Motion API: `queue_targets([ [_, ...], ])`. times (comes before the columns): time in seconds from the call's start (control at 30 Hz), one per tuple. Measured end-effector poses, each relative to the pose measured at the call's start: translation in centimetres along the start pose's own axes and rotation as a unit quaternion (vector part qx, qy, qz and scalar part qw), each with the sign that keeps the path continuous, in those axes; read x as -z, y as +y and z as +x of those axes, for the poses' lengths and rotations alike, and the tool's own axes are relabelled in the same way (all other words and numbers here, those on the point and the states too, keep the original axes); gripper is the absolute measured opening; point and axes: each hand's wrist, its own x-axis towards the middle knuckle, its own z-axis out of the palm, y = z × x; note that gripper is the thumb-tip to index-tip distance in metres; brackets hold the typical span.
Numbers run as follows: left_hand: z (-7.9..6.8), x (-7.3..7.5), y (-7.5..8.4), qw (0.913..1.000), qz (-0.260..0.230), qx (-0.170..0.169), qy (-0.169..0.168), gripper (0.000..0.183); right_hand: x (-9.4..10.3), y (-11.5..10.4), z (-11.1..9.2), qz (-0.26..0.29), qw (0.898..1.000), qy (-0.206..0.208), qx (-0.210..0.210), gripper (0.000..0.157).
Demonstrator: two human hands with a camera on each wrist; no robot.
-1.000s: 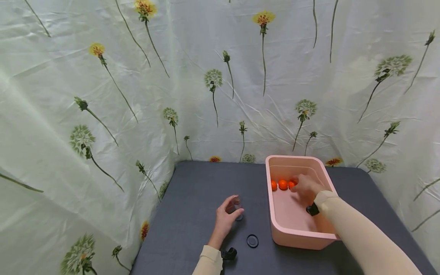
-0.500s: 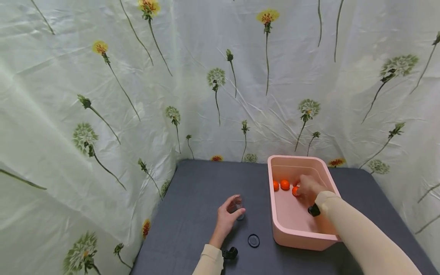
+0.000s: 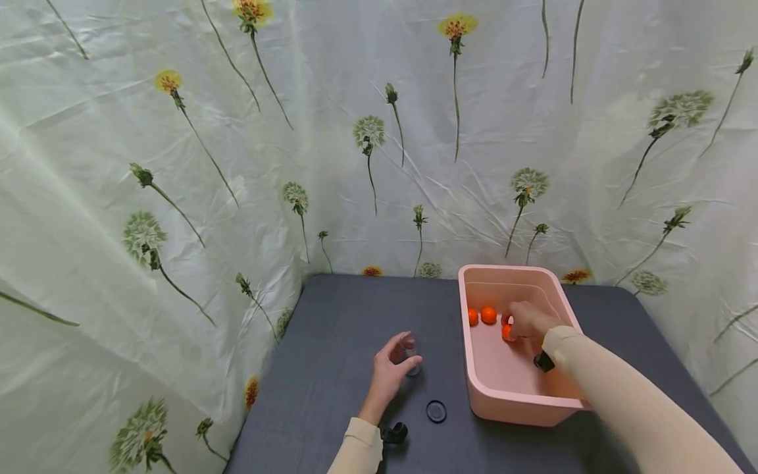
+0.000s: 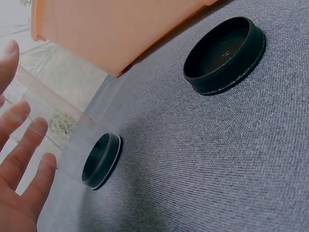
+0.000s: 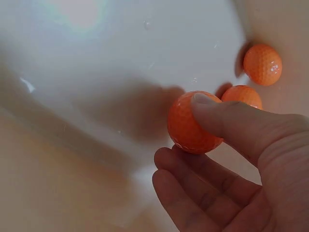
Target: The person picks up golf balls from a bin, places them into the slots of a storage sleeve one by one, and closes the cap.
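Observation:
My right hand (image 3: 529, 320) is inside the pink bin (image 3: 518, 409), pinching an orange golf ball (image 5: 186, 124) between thumb and fingertips. Two more orange golf balls (image 5: 263, 65) lie close by on the bin floor against its wall. To the left of the bin, my left hand (image 3: 387, 375) holds a clear plastic tube (image 4: 72, 130), with thumb and fingers curved round it. The tube stands upright on the table with a black cap (image 4: 102, 162) at its base. Its see-through wall is faint in the head view.
A loose round black cap (image 3: 436, 411) lies on the dark grey tabletop (image 3: 337, 368) between the left wrist and the bin. A white flower-printed curtain (image 3: 331, 164) hangs behind and along the left side of the table.
My right hand has drawn an orange golf ball slightly toward me, away from the other two. My left hand has stayed at the tube.

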Motion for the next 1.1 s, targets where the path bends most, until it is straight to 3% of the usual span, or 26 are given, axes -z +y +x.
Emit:
queue_targets([
  [0.13,0.3,0.2,-0.8,0.9998,-0.01,0.011,0.009,0.052,0.7,-0.7,-0.6,-0.057,0.997,0.0,0.058,0.027],
  [0.4,-0.1,0.9,-0.1,0.9999,-0.004,0.002,0.014,0.043,1.2,-2.1,-1.8,-0.115,0.986,0.003,0.124,0.026],
  [0.6,-0.4,1.1,0.5,0.9998,0.02,-0.005,0.007,0.044,1.4,-3.0,-3.0,-0.14,0.979,0.001,0.151,0.024],
  [0.87,-0.7,0.8,1.3,0.9987,0.041,-0.031,0.001,0.044,1.3,-3.7,-4.5,-0.128,0.981,0.003,0.148,0.031],
  [1.1,-1.2,0.6,2.1,0.9988,0.041,-0.028,-0.004,0.045,1.2,-5.0,-6.0,-0.144,0.974,0.017,0.175,0.031],
])
